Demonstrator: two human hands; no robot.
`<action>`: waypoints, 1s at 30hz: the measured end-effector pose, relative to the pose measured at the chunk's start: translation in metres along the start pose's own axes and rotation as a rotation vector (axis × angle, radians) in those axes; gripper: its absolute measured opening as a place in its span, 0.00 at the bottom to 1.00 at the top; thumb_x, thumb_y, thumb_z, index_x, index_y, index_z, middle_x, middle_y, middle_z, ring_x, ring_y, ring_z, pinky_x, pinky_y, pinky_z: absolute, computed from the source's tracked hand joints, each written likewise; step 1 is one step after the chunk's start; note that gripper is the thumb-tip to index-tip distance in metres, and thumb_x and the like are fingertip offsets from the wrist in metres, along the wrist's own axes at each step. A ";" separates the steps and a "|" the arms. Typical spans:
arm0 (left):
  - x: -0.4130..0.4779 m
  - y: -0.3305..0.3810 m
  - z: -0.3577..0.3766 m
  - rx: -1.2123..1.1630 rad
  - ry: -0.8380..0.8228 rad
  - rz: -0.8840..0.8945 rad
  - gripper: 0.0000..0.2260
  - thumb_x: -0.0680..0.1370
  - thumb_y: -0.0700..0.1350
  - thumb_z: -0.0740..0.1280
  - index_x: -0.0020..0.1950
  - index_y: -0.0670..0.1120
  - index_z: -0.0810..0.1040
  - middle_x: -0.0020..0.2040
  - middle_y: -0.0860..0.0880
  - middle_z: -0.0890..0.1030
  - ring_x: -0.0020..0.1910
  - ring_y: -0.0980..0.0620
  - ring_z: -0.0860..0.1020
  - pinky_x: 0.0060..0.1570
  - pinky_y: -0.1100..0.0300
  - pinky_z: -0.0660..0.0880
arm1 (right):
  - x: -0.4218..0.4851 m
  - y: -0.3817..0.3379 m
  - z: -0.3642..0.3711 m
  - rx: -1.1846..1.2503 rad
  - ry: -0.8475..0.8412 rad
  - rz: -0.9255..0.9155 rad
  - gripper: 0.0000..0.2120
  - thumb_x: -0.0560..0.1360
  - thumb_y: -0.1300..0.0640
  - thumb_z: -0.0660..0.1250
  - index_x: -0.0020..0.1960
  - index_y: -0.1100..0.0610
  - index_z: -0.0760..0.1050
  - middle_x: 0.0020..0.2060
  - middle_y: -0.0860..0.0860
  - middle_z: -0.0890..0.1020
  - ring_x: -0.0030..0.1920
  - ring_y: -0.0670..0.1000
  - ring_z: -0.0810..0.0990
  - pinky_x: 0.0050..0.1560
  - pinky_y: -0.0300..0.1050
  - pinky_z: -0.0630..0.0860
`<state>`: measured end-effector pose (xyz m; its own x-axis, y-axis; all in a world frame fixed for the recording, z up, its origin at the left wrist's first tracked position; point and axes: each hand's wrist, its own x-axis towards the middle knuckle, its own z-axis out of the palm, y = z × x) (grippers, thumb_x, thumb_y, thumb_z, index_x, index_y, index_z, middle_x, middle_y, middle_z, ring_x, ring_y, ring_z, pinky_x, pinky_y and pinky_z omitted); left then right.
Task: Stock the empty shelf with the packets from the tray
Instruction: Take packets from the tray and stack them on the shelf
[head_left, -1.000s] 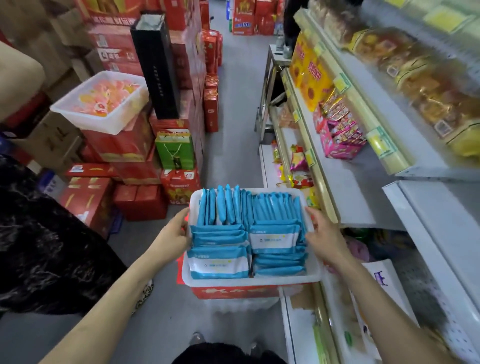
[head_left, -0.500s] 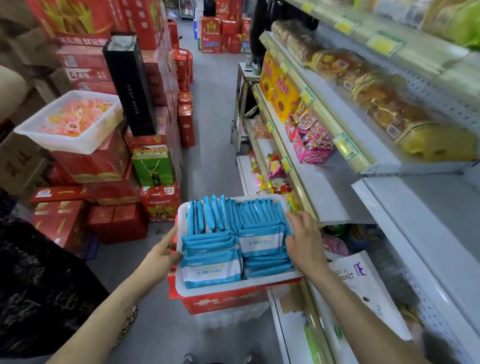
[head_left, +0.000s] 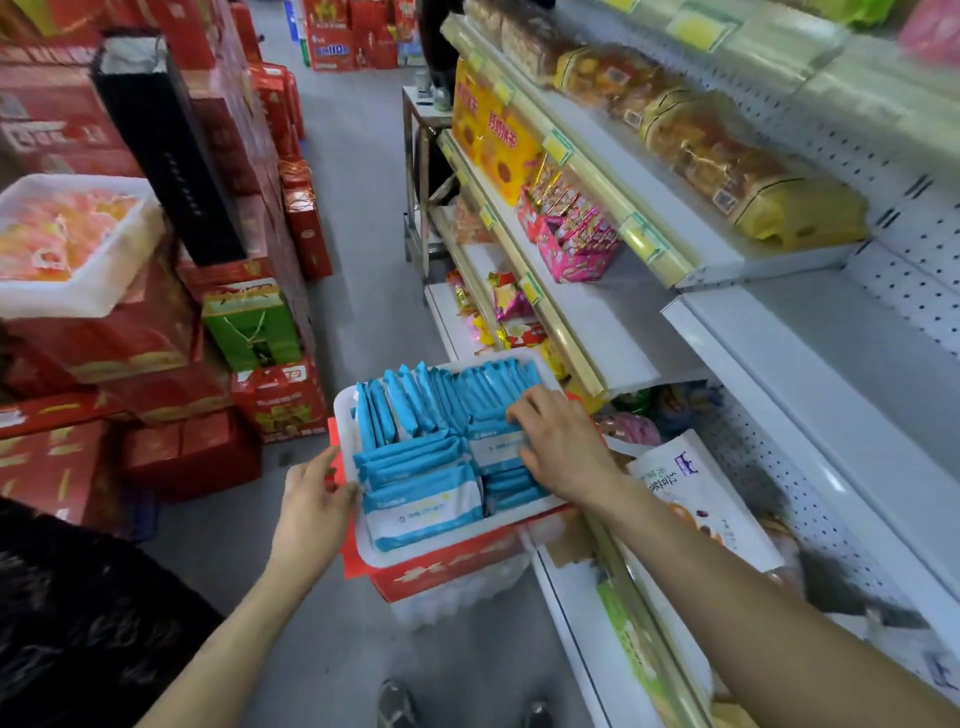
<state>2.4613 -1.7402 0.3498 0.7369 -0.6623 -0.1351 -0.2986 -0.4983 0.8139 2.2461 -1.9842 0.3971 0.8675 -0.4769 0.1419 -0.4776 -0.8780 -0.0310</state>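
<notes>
A white tray (head_left: 410, 560) packed with blue packets (head_left: 421, 499) sits on a red box (head_left: 452, 571) in the aisle, against the shelving. Some packets stand upright at the back and others lie flat in front. My left hand (head_left: 311, 501) touches the tray's left rim with relaxed fingers. My right hand (head_left: 563, 441) lies over the right-hand packets, fingertips bent onto the upright ones and thumb on a flat one. The empty white shelf (head_left: 841, 374) runs along the right, above the tray.
Stacked red gift boxes (head_left: 197, 452) and a green bag (head_left: 249, 325) line the left side. A second white tray of orange sweets (head_left: 67, 244) rests on them. Shelves further back hold a pink snack box (head_left: 576, 244) and bread bags (head_left: 727, 161). Grey floor runs between.
My right hand has left the tray's right rim and moved in over the packets. The view has swung left and up, so the tray now sits further right.
</notes>
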 end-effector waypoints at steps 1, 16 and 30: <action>-0.006 0.000 0.000 0.107 0.098 0.064 0.22 0.79 0.39 0.66 0.71 0.57 0.74 0.62 0.48 0.73 0.60 0.47 0.76 0.62 0.46 0.76 | 0.001 0.000 -0.001 -0.007 0.003 -0.009 0.13 0.71 0.57 0.68 0.53 0.50 0.69 0.49 0.48 0.71 0.48 0.52 0.72 0.45 0.48 0.67; -0.054 0.052 0.029 0.794 0.034 0.619 0.20 0.73 0.41 0.68 0.60 0.60 0.75 0.56 0.57 0.74 0.52 0.50 0.75 0.48 0.52 0.70 | -0.016 0.016 -0.020 0.151 -0.220 -0.122 0.26 0.72 0.72 0.63 0.58 0.44 0.81 0.57 0.45 0.74 0.60 0.50 0.76 0.47 0.50 0.66; -0.039 0.083 0.006 0.710 -0.338 0.691 0.17 0.80 0.38 0.66 0.58 0.62 0.78 0.57 0.62 0.80 0.54 0.59 0.77 0.56 0.57 0.76 | -0.062 0.046 -0.071 0.508 -0.192 -0.065 0.27 0.75 0.70 0.59 0.59 0.40 0.78 0.54 0.45 0.74 0.56 0.51 0.76 0.55 0.53 0.75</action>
<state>2.4043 -1.7591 0.4195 0.0951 -0.9954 -0.0068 -0.9584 -0.0934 0.2696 2.1600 -1.9923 0.4569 0.9256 -0.3779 -0.0219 -0.3356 -0.7924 -0.5094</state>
